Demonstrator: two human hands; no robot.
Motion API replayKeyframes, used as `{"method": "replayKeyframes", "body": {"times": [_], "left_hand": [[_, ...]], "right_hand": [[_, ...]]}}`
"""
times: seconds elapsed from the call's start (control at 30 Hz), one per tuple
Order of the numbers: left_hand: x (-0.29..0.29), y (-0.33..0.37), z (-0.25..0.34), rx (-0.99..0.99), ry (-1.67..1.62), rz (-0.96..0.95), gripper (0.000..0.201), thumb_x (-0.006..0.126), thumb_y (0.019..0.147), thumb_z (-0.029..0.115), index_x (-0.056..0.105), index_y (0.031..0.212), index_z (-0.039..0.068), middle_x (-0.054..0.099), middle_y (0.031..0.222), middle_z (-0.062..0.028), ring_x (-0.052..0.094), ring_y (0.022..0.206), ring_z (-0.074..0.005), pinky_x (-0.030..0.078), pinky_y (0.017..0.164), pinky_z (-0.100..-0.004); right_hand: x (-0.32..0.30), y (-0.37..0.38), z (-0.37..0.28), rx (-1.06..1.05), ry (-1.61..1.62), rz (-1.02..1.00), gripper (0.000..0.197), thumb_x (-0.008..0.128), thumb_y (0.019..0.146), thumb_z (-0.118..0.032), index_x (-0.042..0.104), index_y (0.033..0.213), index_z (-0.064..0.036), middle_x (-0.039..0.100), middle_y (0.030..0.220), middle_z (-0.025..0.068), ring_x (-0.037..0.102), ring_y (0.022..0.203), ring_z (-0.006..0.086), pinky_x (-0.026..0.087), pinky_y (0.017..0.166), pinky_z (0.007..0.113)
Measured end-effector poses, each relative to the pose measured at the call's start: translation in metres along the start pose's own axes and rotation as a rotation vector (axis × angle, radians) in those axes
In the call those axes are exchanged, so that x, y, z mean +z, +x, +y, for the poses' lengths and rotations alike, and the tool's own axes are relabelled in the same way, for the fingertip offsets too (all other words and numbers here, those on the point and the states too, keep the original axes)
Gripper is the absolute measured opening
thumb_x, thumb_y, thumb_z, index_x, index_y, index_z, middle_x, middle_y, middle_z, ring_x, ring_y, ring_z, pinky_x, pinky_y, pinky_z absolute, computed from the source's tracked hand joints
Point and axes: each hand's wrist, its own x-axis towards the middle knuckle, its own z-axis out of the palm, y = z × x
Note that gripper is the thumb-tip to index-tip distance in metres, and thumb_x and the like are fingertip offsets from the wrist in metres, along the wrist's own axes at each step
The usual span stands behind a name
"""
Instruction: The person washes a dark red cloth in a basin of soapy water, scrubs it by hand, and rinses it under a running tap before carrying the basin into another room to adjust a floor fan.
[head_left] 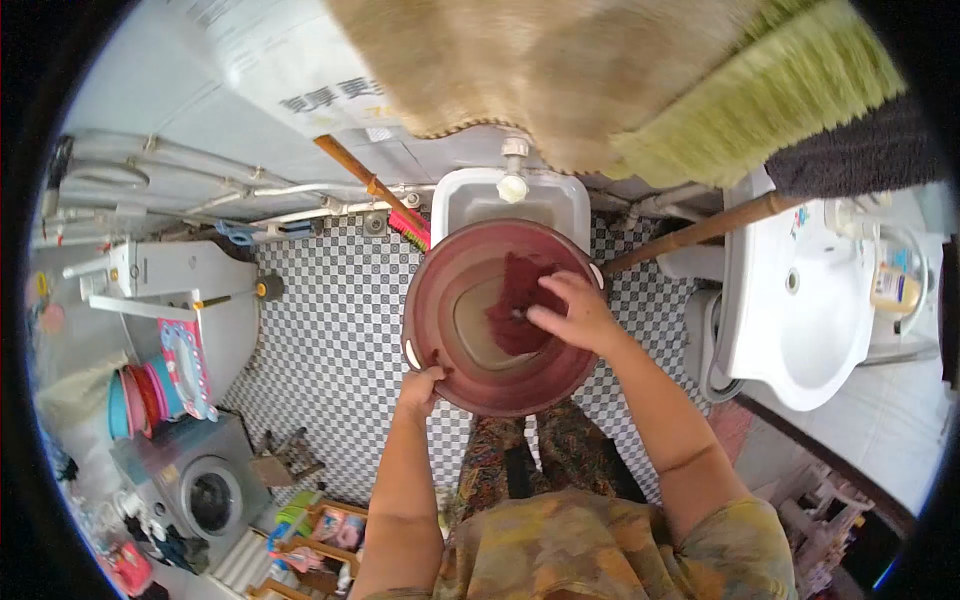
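Note:
A large reddish-brown plastic basin (440, 290) is in front of me, overlapping the front of a white floor sink (462, 188). My left hand (421, 388) is closed on its near left rim, beside a pale handle slot. A wet-looking dark red cloth (522, 290) lies inside, with cloudy water (475, 330) next to it. Over the basin's right side reaches my right hand (575, 312), fingers apart, at the edge of the cloth. Whether its fingertips touch the cloth is hard to make out.
A white tap (514, 170) points down over the sink. Towels (740, 100) hang above, near a wooden pole (700, 232). A washbasin (800, 310) stands at right. On the left are a toilet (185, 275), a washing machine (200, 480) and a small wooden stool (287, 460). Checkered tiles (330, 310) cover the floor.

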Motion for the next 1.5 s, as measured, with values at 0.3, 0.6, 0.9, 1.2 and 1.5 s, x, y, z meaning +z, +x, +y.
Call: {"method": "replayKeyframes", "body": {"times": [0.3,0.6,0.9,1.2,1.5], "left_hand": [[-0.007,0.013,-0.018,0.04,0.015,0.063,0.03,0.051,0.066,-0.003,0.05,0.095,-0.007,0.056,0.084,-0.0128,0.056,0.064,-0.0208,0.047,0.049,-0.0303],[0.017,0.015,-0.021,0.108,-0.091,0.085,0.02,0.056,0.065,0.0,0.053,0.083,-0.008,0.055,0.069,-0.01,0.049,0.047,-0.0158,0.037,0.037,-0.0262],[0.019,0.017,-0.011,0.032,-0.018,0.1,0.021,0.055,0.066,0.001,0.053,0.085,-0.007,0.056,0.071,-0.011,0.051,0.049,-0.0165,0.038,0.04,-0.0259],[0.028,0.032,-0.005,0.017,0.012,0.031,0.025,0.054,0.067,0.0,0.052,0.091,-0.009,0.057,0.081,-0.0134,0.056,0.064,-0.0202,0.046,0.053,-0.0278],[0.027,0.048,0.006,0.04,0.025,0.017,0.026,0.053,0.068,-0.002,0.051,0.093,-0.01,0.057,0.084,-0.0132,0.056,0.065,-0.0207,0.047,0.055,-0.0302]], "right_hand": [[-0.038,0.114,-0.033,-0.085,-0.249,0.282,0.052,0.05,0.077,-0.036,0.038,0.118,-0.0064,0.056,0.094,0.0164,0.056,0.083,0.0293,0.045,0.07,0.036],[-0.031,0.148,-0.069,-0.065,-0.895,0.106,0.054,0.051,0.076,-0.042,0.035,0.11,-0.0033,0.059,0.078,0.0146,0.058,0.073,0.0313,0.045,0.061,0.041],[-0.053,0.149,-0.07,-0.438,-0.993,-0.112,0.029,0.055,0.077,-0.021,0.043,0.101,-0.0118,0.053,0.084,0.0164,0.054,0.079,0.0323,0.043,0.065,0.042],[-0.056,0.149,-0.073,-0.441,-0.982,-0.123,0.025,0.056,0.074,-0.017,0.047,0.097,-0.0111,0.053,0.086,0.0175,0.054,0.08,0.0332,0.041,0.067,0.042],[-0.054,0.158,-0.068,-0.206,-0.853,-0.21,0.033,0.058,0.074,-0.019,0.043,0.103,-0.0141,0.05,0.091,0.0169,0.051,0.085,0.0338,0.042,0.071,0.041]]}}
